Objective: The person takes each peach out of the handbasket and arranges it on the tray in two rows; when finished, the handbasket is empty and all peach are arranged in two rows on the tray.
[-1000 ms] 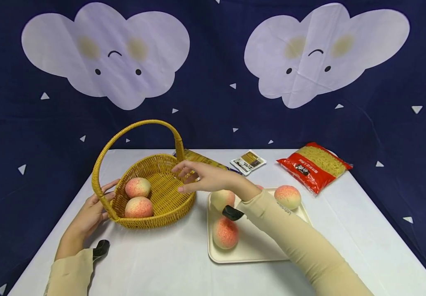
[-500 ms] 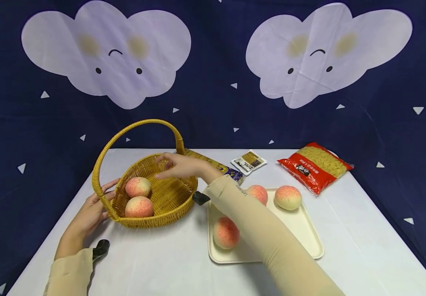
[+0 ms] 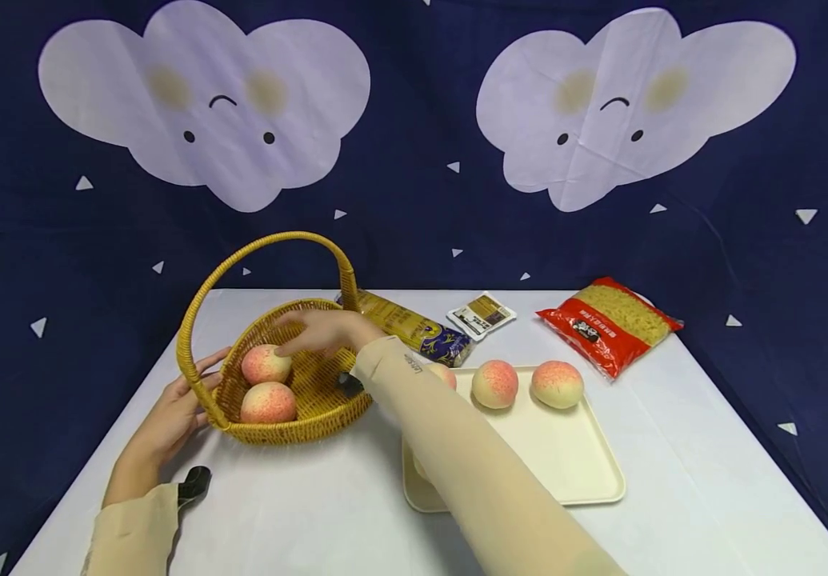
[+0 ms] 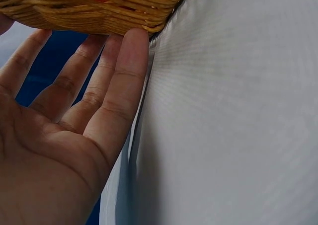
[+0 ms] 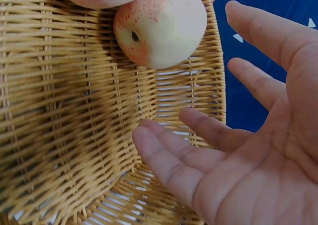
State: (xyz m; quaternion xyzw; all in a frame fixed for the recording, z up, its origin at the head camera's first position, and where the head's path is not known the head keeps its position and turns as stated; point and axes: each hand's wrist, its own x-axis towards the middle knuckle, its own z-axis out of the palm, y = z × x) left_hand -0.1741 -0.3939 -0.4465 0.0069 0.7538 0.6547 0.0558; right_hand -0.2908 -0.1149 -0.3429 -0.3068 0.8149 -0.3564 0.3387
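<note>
White tabletop [image 3: 298, 512]; yellow wicker basket [image 3: 298, 432], centre-left; left hand [image 3: 169, 416] touching, outspread; right hand [image 3: 326, 330] wide, empty; best softly cup nearer pink-cream peach [image 3: 261, 366].

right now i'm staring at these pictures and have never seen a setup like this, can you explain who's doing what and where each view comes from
There's no machine here: one person is working with two bare hands. The head view comes from a camera worn on the head, looking forward and down. The two wrist views come from cameras on the wrists, each facing that hand's work.

On the white table are a wicker basket holding two peaches, a cream tray with more peaches, and, farther back, a red bag, a small white packet and a long yellow-and-blue packet.

The left hand touches the basket's side with its fingertips. The right hand reaches over the basket, palm bare. Neither hand is gripping a peach.
</note>
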